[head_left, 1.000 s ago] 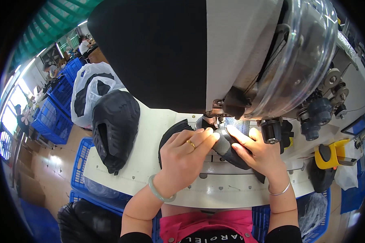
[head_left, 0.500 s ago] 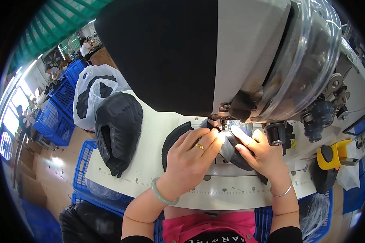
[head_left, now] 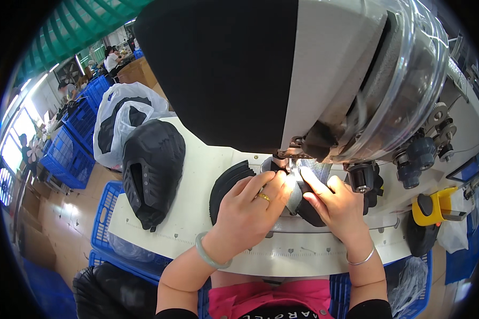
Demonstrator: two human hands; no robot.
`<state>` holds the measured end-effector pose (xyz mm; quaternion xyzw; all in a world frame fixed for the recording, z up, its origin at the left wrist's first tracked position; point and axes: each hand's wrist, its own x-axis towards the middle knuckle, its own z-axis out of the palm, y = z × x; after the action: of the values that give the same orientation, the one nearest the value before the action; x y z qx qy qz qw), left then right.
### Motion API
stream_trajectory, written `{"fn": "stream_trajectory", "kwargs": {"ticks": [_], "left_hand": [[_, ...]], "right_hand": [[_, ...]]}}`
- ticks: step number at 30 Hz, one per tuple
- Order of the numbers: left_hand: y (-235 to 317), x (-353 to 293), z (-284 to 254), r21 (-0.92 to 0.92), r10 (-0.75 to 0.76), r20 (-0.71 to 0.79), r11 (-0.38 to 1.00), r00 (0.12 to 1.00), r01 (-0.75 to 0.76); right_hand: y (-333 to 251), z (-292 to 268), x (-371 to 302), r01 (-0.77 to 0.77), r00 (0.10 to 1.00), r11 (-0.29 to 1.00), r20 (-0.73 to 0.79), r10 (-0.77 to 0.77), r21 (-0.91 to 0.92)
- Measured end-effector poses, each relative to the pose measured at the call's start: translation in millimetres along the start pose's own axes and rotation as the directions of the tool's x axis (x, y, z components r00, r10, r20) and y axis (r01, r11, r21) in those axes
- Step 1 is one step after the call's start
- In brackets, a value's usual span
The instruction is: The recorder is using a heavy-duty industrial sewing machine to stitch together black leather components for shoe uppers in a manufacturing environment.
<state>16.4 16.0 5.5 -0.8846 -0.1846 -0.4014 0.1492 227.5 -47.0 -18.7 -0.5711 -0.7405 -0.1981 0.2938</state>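
Note:
A black shoe upper (head_left: 310,213) with a grey woven strip (head_left: 294,201) lies under the lit needle area of a sewing machine (head_left: 324,69). My left hand (head_left: 248,208) has its fingers bunched together on the upper's near-left side, close to the needle. On the other side, my right hand (head_left: 341,208) grips the upper, index finger stretched along the top and thumb lower down. The fingertips and the machine head partly hide the stitched spot. A ribbed black part (head_left: 230,183) of the work shows left of my left hand.
Stacked black shoe uppers (head_left: 154,170) lie on the white table (head_left: 197,236) at left, by a white plastic bag (head_left: 109,138). Blue crates (head_left: 98,226) stand below the table edge. A yellow holder (head_left: 436,206) is at right.
The upper has turned slightly between my hands, and the grey strip points more toward me. My right hand has shifted slightly with it; the whole view has moved a little.

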Motion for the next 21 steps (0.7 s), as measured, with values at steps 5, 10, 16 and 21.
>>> {"fn": "stream_trajectory", "kwargs": {"ticks": [5, 10, 16, 21], "left_hand": [[-3, -4, 6, -0.004, -0.015, -0.012, 1.000, 1.000, 0.015], [-10, 1, 9, -0.250, -0.181, -0.090, 0.956, 0.979, 0.154], [-6, 3, 9, -0.416, -0.413, -0.023, 0.832, 0.910, 0.367], [5, -9, 14, -0.301, -0.293, -0.095, 0.919, 0.951, 0.253]], "right_hand": [[-8, 0, 0, -0.019, 1.000, 1.000, 0.017, 0.019, 0.001], [-8, 0, -2, 0.003, 1.000, 0.999, -0.026, -0.002, 0.046], [-13, -4, 1, -0.045, 0.999, 0.997, 0.024, 0.043, 0.060], [-16, -6, 0, -0.080, 0.996, 0.996, 0.036, 0.078, 0.049]]}}
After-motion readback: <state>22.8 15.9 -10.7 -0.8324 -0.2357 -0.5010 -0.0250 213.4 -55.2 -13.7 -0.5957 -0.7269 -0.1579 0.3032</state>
